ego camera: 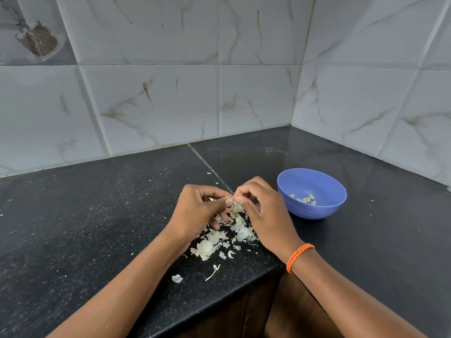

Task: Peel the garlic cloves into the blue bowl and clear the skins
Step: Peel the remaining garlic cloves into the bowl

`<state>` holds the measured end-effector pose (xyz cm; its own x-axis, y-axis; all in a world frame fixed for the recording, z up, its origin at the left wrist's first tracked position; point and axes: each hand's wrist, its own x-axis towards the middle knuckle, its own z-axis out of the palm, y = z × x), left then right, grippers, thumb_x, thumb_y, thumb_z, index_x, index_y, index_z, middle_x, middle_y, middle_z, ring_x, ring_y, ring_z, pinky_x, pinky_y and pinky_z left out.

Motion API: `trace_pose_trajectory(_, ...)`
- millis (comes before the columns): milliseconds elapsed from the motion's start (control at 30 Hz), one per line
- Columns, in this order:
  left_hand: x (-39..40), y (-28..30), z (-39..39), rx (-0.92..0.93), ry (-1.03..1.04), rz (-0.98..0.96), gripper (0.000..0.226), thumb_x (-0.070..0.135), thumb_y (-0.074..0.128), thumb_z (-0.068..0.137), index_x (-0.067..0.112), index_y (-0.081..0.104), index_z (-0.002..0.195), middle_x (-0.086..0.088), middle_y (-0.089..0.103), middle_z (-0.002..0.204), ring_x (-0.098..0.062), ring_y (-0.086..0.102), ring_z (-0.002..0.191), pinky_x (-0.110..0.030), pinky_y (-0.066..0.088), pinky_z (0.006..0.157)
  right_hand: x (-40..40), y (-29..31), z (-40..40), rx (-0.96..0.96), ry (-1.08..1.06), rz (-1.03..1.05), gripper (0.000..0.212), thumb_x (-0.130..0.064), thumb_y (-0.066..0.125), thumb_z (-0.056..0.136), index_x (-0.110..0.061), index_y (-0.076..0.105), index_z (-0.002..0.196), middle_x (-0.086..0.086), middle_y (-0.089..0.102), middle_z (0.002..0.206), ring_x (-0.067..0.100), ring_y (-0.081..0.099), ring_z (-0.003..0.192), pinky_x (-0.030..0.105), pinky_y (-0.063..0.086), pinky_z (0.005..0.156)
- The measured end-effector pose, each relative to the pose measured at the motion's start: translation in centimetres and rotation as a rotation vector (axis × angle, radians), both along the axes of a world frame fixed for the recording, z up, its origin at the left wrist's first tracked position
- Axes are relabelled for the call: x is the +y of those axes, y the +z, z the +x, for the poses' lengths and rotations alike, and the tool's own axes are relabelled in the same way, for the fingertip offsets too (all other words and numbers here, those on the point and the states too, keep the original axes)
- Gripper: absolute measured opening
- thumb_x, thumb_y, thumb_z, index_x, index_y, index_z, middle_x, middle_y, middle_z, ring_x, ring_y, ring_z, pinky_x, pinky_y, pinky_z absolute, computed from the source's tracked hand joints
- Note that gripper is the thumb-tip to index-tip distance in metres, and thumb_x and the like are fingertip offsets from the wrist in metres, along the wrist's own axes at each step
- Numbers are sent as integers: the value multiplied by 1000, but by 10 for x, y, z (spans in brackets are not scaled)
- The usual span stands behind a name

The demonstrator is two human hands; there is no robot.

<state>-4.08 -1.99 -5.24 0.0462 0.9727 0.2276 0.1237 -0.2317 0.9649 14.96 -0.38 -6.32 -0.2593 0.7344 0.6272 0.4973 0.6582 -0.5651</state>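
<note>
Left hand (pixel 200 206) and right hand (pixel 261 208) meet thumb to thumb above the skins (pixel 227 235), fingers curled tightly on a garlic clove (pixel 234 200), largely hidden, evidently so peelings drop onto the heap on the counter (pixel 97 215). Blue bowl (pixel 314 211) stands just right, within reach, holding peeled cloves (pixel 306 199); skins not yet cleared
</note>
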Motion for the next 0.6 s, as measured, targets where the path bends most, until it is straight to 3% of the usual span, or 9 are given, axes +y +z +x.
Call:
trace_pose_trajectory(133, -3, 1, 2, -31, -29, -28, 11, 19, 81, 97, 8, 83, 100, -15, 78, 86, -24, 72, 68, -27, 52, 49, -1, -4, -3, 127, 28, -57, 16, -20, 55, 112, -21, 65, 99, -10, 57, 104, 20, 60, 88, 50, 56, 71)
trace_pose_trajectory(300, -5, 5, 3, -16, 9, -37, 11, 28, 79, 98, 20, 84, 102, -5, 82, 103, -27, 76, 68, -23, 42, 42, -5, 0, -4, 204, -21, -40, 27, -24, 46, 115, -23, 72, 107, -7, 55, 112, 17, 63, 92, 45, 59, 74)
trace_pose_trajectory(400, -4, 6, 2, 7, 54, -20, 11, 29, 80, 98, 19, 83, 102, -3, 82, 101, -27, 76, 65, -23, 39, 43, -3, -1, -2, 216, -56, -39, 22, -23, 57, 111, -27, 79, 110, -5, 50, 120, 17, 65, 101, 38, 60, 75)
trace_pose_trajectory(500, -3, 6, 0, -7, 71, -13, 11, 24, 81, 97, 14, 83, 100, -8, 82, 93, -25, 75, 62, -23, 40, 44, -5, 1, -1, 252, -109, -64, 14, -12, 75, 99, -23, 83, 101, -8, 53, 119, 14, 67, 89, 18, 52, 63)
trace_pose_trajectory(600, -3, 7, -1, -11, 60, -10, 11, 21, 82, 96, 11, 83, 99, -9, 82, 92, -25, 74, 63, -22, 41, 45, -8, 6, -2, 264, -137, -70, 17, -5, 84, 88, -22, 80, 88, -6, 54, 114, 15, 65, 85, 15, 50, 61)
